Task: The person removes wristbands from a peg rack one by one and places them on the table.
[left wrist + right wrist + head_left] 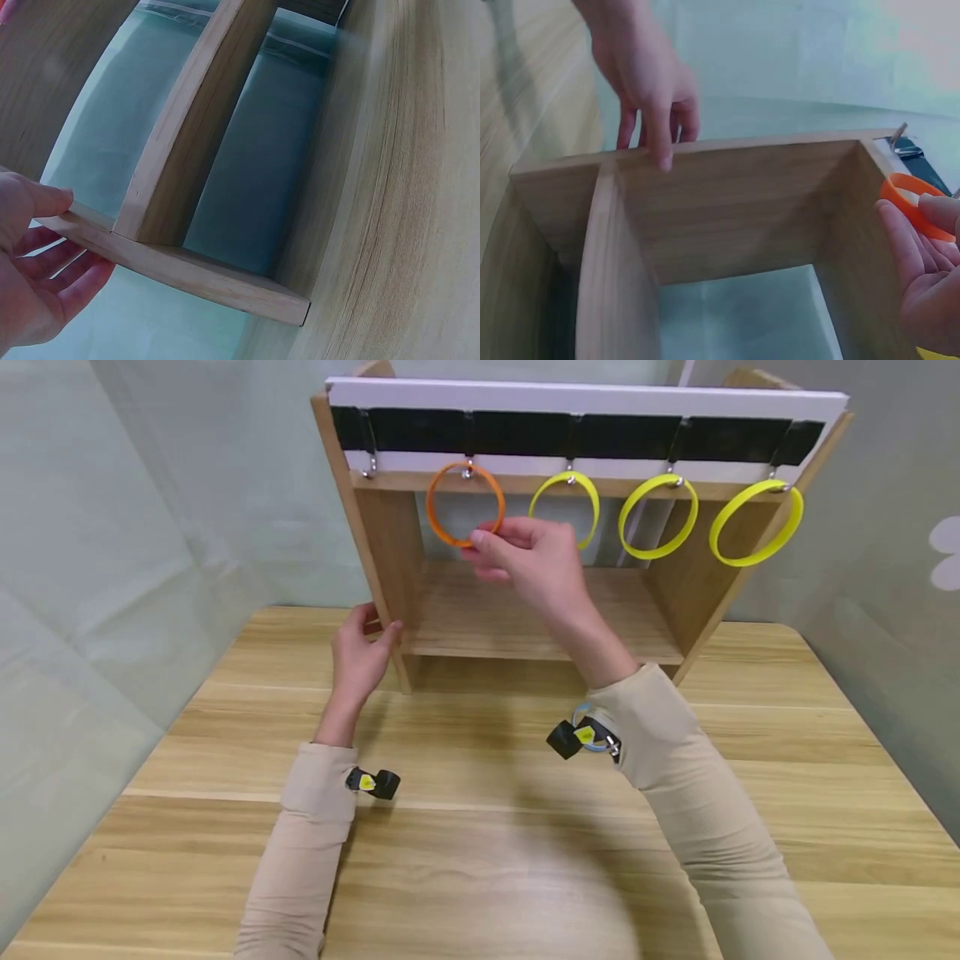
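My right hand [542, 560] pinches the lower rim of an orange ring [431, 508] between thumb and fingers. The ring's top is at the second hook from the left; whether it rests on the hook is hard to tell. In the right wrist view, the same orange ring [913, 212] lies between thumb and fingers. My left hand [362, 652] grips the front edge of the wooden rack's left side panel [367, 547]. Its thumb is on one face and its fingers on the other, as the left wrist view shows for this hand [34, 262].
Three yellow rings [622, 522] hang from hooks to the right. The leftmost hook [369, 467] bears no ring. A white board with a black strip [517, 433] carries the hooks. The rack has a lower shelf [517, 618] and stands on a wooden table [465, 860].
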Tool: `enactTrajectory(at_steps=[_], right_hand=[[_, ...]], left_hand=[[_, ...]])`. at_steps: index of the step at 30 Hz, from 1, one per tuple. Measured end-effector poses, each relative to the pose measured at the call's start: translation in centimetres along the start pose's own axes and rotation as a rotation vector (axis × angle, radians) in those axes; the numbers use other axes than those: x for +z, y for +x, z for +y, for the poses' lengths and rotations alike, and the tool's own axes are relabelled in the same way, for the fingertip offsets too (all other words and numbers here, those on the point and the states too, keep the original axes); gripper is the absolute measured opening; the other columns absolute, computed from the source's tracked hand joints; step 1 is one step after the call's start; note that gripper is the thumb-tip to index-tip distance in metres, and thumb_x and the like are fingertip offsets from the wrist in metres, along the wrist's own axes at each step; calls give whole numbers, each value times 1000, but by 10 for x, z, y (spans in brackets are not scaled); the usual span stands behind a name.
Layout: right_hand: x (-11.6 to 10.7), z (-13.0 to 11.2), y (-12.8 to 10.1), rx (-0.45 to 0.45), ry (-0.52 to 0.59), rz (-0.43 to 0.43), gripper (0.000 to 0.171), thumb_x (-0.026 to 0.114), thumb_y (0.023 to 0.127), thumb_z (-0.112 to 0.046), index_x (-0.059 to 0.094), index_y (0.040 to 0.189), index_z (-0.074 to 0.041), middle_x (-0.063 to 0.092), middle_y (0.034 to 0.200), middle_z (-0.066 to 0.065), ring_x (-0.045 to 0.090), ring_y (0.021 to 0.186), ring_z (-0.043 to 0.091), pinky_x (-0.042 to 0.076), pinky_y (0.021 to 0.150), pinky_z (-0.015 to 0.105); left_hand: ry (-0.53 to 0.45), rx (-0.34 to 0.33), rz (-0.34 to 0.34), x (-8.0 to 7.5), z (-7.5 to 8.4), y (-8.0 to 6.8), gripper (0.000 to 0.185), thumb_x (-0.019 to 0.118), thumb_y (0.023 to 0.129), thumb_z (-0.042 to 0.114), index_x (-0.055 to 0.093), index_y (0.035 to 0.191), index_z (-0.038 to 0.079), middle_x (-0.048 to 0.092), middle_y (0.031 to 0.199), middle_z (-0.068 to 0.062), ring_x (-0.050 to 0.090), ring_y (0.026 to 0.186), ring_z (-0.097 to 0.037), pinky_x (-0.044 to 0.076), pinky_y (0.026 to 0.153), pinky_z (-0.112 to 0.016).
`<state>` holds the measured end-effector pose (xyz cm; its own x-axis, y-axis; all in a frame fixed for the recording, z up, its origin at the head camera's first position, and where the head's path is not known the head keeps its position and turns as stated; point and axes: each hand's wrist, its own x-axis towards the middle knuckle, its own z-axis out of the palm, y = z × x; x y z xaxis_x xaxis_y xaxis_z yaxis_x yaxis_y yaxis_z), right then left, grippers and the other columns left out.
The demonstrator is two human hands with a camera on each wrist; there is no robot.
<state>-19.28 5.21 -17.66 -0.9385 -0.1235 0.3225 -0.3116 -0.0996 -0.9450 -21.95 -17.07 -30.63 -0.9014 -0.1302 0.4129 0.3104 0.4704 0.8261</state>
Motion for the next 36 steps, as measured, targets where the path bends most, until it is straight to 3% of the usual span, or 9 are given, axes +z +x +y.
enactTrajectory(at_steps=[18, 29, 36], right_hand=[[9, -41, -22, -74, -23, -20, 22, 63, 83, -3, 61, 99, 12, 65, 94, 17, 65, 83, 20, 52, 73, 30], [-5, -22, -28, -150, 46, -140, 20, 63, 83, -3, 62, 100, 10, 66, 93, 16, 64, 82, 27, 52, 74, 37], [-19, -5, -37, -90, 26, -146, 23, 67, 81, -4, 63, 101, 7, 67, 92, 15, 64, 83, 26, 52, 73, 38]], left_hand=[[5, 11, 9, 0, -2, 1, 36, 61, 86, 15, 53, 115, -5, 57, 113, -18, 56, 99, -28, 49, 80, -38], [-2, 15, 11, 2, -1, 1, 36, 61, 85, 14, 53, 116, -4, 57, 113, -17, 56, 98, -27, 50, 78, -38], [0, 3, 19, 2, -1, 2, 35, 61, 85, 14, 54, 114, -5, 58, 111, -17, 57, 98, -27, 50, 79, -37]])
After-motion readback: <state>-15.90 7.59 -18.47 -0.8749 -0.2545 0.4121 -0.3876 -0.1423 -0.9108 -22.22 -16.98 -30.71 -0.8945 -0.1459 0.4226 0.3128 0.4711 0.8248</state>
